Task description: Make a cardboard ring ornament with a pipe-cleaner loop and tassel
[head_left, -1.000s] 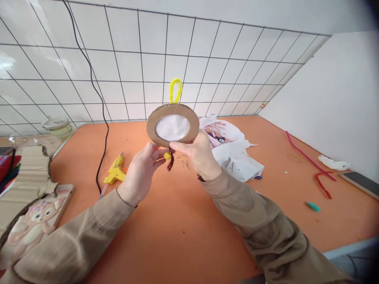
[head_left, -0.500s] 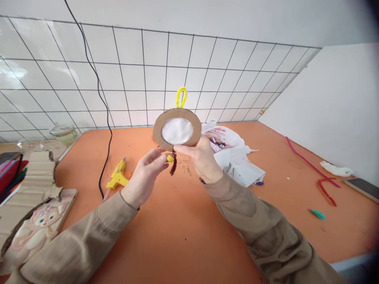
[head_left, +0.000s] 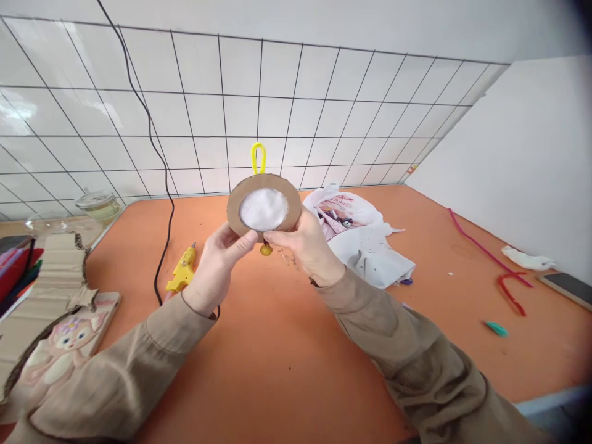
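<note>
Between both hands, above the table, is a round cardboard ring (head_left: 234,209) with a white filling (head_left: 263,209) in its middle. A yellow fuzzy loop (head_left: 259,158) stands up from its top edge. My left hand (head_left: 217,265) grips the ring's lower left, thumb on the front. On the lower right, my right hand (head_left: 312,246) closes on it, its thumb lying along the bottom edge. Just under the ring, between the two thumbs, hangs a small yellow bell (head_left: 266,250). The dark tassel is hidden from sight.
A yellow glue gun (head_left: 182,270) lies left of my left hand, near a black cord (head_left: 169,231). Torn cardboard (head_left: 60,271) and a cartoon-figure case (head_left: 69,345) sit at the left. Crumpled plastic bags (head_left: 370,253) lie right of my hands; a red pipe cleaner (head_left: 511,299) is farther right.
The cardboard ring has shifted slightly left and tilted. My left hand has moved from the bell onto the ring's lower edge. The tassel has gone out of sight.
</note>
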Available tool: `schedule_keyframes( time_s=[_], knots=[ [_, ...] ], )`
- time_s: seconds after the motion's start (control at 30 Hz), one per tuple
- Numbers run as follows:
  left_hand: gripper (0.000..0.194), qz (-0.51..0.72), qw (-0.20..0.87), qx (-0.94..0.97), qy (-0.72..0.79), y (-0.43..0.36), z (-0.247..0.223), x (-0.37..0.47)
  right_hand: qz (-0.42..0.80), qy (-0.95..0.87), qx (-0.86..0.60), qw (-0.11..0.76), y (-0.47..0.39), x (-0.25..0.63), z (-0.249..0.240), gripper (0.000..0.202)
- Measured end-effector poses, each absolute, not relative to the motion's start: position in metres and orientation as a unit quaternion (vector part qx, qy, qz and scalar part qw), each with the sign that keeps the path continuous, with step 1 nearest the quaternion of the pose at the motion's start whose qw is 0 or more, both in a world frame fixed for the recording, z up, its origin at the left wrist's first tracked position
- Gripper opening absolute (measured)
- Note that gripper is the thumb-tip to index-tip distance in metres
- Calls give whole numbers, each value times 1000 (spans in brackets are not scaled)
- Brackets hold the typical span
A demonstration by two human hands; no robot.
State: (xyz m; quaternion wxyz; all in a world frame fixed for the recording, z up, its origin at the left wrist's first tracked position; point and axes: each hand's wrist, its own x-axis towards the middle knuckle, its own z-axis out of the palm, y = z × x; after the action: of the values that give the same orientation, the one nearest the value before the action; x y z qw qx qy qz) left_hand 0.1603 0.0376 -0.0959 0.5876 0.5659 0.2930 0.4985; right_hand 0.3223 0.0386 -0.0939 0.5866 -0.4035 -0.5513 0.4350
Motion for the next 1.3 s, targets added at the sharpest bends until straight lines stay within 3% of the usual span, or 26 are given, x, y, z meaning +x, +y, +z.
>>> schedule_keyframes(
  time_s=[0.3,0.57,0.73,0.87,1.3],
  knots=[
    [26,567,549,534,304,52,-88,147,456,-579,-374,563,41,319,-97,58],
    [60,503,608,509,345,56,-96,152,456,-544,-380,593,44,320,-99,44],
    [34,432,603,555,376,47,-99,157,406,-518,-384,648,50,324,-105,45],
    [25,427,626,535,374,40,-98,161,417,-527,-382,634,47,323,-103,35],
    [33,396,657,497,406,38,-94,160,446,-518,-388,618,41,317,-105,46]
  ],
)
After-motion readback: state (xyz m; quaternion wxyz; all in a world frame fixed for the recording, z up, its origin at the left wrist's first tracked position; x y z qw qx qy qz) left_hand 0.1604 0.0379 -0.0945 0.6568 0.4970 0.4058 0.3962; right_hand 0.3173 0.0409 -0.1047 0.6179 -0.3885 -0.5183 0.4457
